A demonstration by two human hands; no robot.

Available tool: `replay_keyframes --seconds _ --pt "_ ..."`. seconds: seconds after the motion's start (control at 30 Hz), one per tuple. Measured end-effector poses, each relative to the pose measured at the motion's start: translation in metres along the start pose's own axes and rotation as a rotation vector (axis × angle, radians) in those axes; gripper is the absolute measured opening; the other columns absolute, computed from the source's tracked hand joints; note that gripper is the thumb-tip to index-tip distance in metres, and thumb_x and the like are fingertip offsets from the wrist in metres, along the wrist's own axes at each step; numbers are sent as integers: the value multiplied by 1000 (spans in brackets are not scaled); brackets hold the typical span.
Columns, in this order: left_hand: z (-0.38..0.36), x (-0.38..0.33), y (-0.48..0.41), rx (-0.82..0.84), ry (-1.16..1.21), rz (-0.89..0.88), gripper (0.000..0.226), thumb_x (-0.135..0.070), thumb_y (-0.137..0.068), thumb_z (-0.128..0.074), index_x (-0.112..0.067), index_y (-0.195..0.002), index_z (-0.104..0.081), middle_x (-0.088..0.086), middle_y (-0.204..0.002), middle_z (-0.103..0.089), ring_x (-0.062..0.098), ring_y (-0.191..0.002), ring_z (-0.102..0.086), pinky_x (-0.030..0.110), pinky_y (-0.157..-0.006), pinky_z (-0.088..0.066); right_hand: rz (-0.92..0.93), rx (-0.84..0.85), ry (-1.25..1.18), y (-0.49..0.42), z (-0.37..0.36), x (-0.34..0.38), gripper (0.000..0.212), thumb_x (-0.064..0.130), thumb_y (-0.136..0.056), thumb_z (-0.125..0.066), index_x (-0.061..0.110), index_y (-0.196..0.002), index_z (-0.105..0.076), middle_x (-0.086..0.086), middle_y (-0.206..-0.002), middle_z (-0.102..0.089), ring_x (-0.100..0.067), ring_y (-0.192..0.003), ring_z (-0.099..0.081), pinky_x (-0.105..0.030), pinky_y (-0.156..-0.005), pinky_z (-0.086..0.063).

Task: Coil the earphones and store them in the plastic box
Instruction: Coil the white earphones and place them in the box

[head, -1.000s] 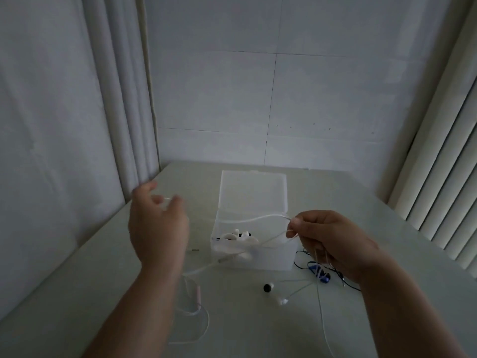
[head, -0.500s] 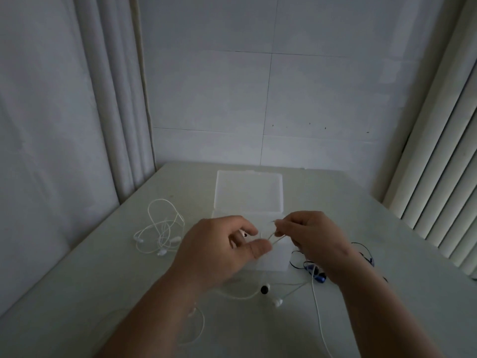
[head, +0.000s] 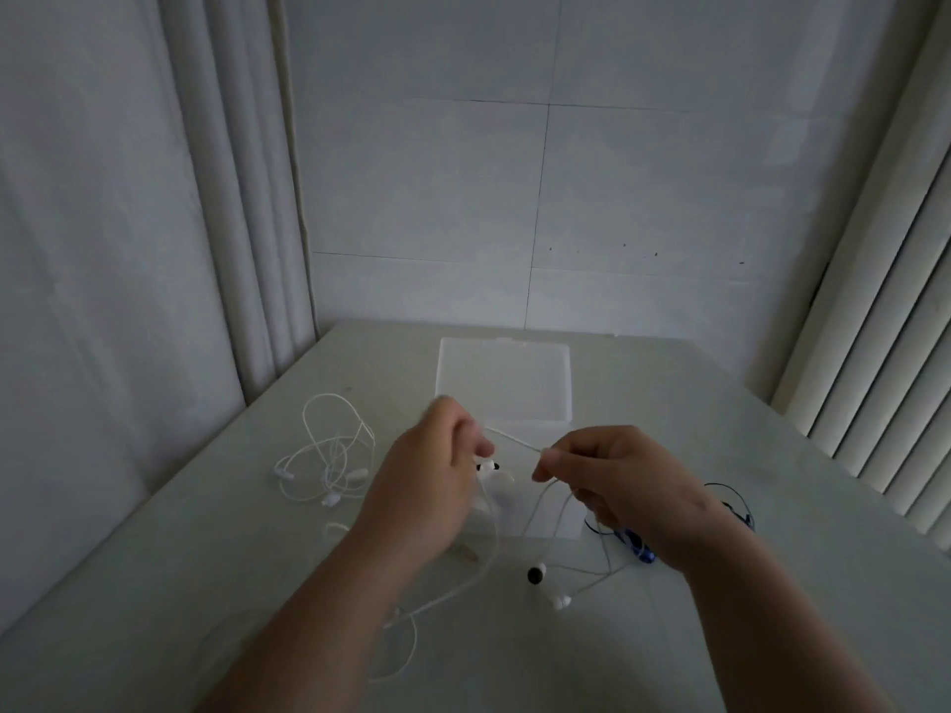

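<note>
A white earphone cable (head: 514, 442) is stretched between my two hands in front of the clear plastic box (head: 504, 383). My left hand (head: 432, 486) grips one part of it and looks blurred. My right hand (head: 607, 476) pinches the cable at thumb and forefinger, with loops hanging below. Two earbuds (head: 545, 586) of this set lie on the table near me, and slack cable (head: 447, 589) trails toward me. The box stands open with its lid tilted back; its front is hidden behind my hands.
Another white earphone set (head: 329, 455) lies tangled on the table to the left. A blue and black earphone set (head: 638, 548) lies on the right, partly under my right wrist. Curtains hang on the left, and blinds close off the right side.
My left hand swung from the far left to the middle and now pulls back left, drawing the cable taut. My right hand kept its pinch and shifted slightly right.
</note>
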State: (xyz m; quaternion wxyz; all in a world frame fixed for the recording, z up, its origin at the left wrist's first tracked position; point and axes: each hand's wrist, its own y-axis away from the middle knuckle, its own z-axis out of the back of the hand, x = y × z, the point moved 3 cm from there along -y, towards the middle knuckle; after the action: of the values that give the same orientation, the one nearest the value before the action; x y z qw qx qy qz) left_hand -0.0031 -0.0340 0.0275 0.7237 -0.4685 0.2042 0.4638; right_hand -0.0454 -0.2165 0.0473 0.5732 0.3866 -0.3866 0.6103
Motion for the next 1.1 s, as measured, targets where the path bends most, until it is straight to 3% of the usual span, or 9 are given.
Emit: replay_keyframes --seconds 0.13,0.33,0.43,0.53,0.67,0.77,0.87,1.03,1.1 --pt "16 22 -10 -279 483 392 23 -19 -100 -40 -19 -77 -47 1 -54 -52 28 -45 -55 32 -49 -46 -26 -65 -31 0 12 -3 23 25 -91 -63 12 -77 -75 8 -46 -38 -11 -44 -25 -25 -45 -22" --pt "49 33 -12 -560 103 368 20 -27 -93 -50 -13 -84 -61 5 -77 -59 34 -81 -58 41 -72 -49 -50 -62 -96 1 19 -5 26 26 -91 -63 8 -76 -74 2 -49 -34 -12 -43 -25 -24 -44 -23" --pt "47 28 -9 -408 -78 361 16 -31 -87 -55 -19 -80 -62 0 -78 -63 32 -82 -61 40 -73 -52 -40 -76 -80 0 18 -6 27 28 -91 -63 10 -73 -73 2 -49 -33 -13 -45 -24 -25 -46 -21" --pt "39 18 -6 -340 -357 236 23 -22 -77 -61 -21 -99 -68 4 -102 -66 32 -98 -60 41 -85 -49 -8 -57 -69 0 12 -3 28 28 -92 -62 10 -72 -71 0 -48 -32 -14 -45 -21 -26 -46 -19" --pt "19 -8 2 -218 -59 -117 38 -37 -72 -56 -24 -106 -67 -10 -104 -65 12 -101 -60 31 -89 -46 37 -51 -67 1 4 2 27 28 -92 -61 9 -75 -70 2 -48 -34 -11 -44 -23 -23 -44 -21" --pt "1 -14 8 73 28 -124 53 -63 -69 -55 -35 -113 -64 -22 -102 -65 -5 -102 -56 21 -87 -43 55 -48 -60 0 2 3 27 30 -92 -60 12 -75 -70 3 -48 -36 -10 -43 -26 -23 -43 -24" --pt "-14 -12 10 264 -155 -126 68 -75 -62 -58 -39 -120 -60 -25 -105 -62 -1 -106 -54 31 -92 -43 67 -46 -65 1 1 3 27 30 -92 -59 11 -76 -70 3 -48 -36 -9 -42 -27 -23 -43 -25" --pt "-21 -11 11 265 -247 -171 22 -48 -81 -62 -28 -87 -70 -11 -88 -66 7 -89 -58 31 -79 -46 84 -52 -132 0 1 3 27 26 -94 -57 9 -78 -69 3 -48 -37 -8 -41 -27 -21 -43 -26" --pt "-16 -12 9 196 -190 -197 23 -40 -86 -56 -21 -77 -66 -7 -75 -64 9 -77 -58 32 -71 -46 92 -79 -193 -1 4 2 25 26 -92 -59 8 -78 -70 3 -49 -35 -9 -42 -27 -22 -43 -25"
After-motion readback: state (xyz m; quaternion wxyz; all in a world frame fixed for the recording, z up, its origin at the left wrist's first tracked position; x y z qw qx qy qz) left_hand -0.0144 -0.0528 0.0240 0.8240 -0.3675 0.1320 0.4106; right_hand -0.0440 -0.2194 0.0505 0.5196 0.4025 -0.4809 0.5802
